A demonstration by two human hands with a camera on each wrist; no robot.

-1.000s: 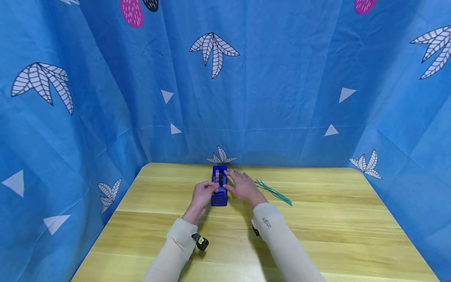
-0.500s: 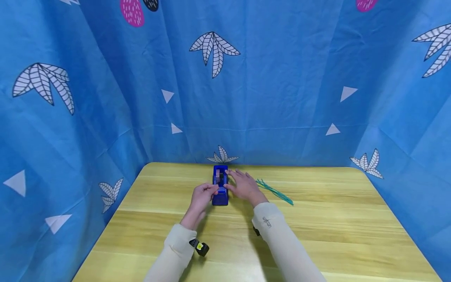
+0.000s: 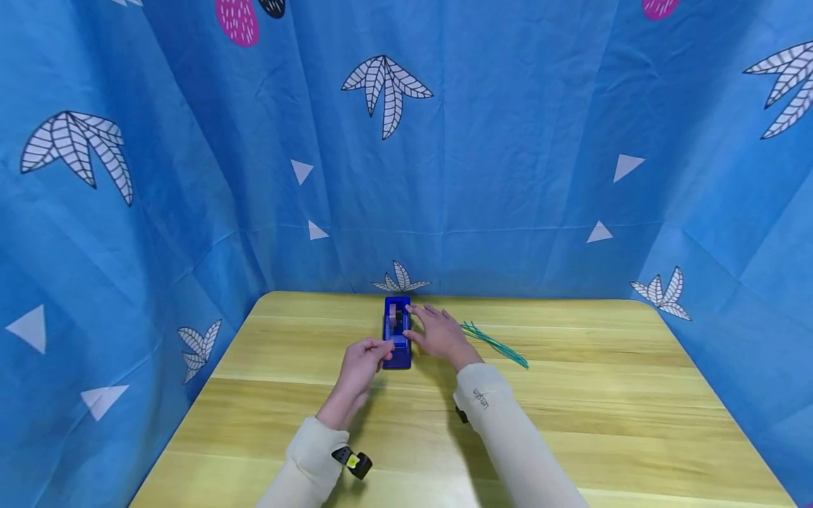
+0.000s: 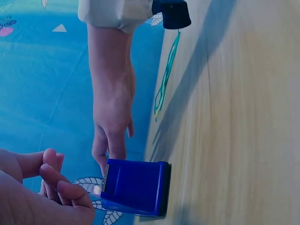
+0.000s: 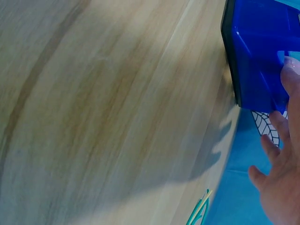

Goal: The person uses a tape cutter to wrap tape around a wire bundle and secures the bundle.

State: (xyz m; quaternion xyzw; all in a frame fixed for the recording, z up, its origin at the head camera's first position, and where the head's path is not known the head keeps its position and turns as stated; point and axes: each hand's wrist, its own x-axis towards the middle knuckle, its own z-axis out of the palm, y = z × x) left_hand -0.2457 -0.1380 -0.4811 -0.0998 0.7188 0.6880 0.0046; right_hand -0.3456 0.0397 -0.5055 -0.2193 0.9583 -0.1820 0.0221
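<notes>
Beside right hand (image 3: 437, 335), green strands (image 3: 498, 347)

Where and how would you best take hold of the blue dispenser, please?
Probably across its long sides at the far half, coming from the right: the dispenser is narrow, one long side faces the right hand, and the left hand is at its near half.

1. On head: faces far and down from near side, farthest off.
2. On left wrist: looks close, turned sideways, toward far right.
3. On right wrist: close, sideways; shares blue dispenser (image 4: 133, 186), green strands (image 3: 498, 347) with both.
</notes>
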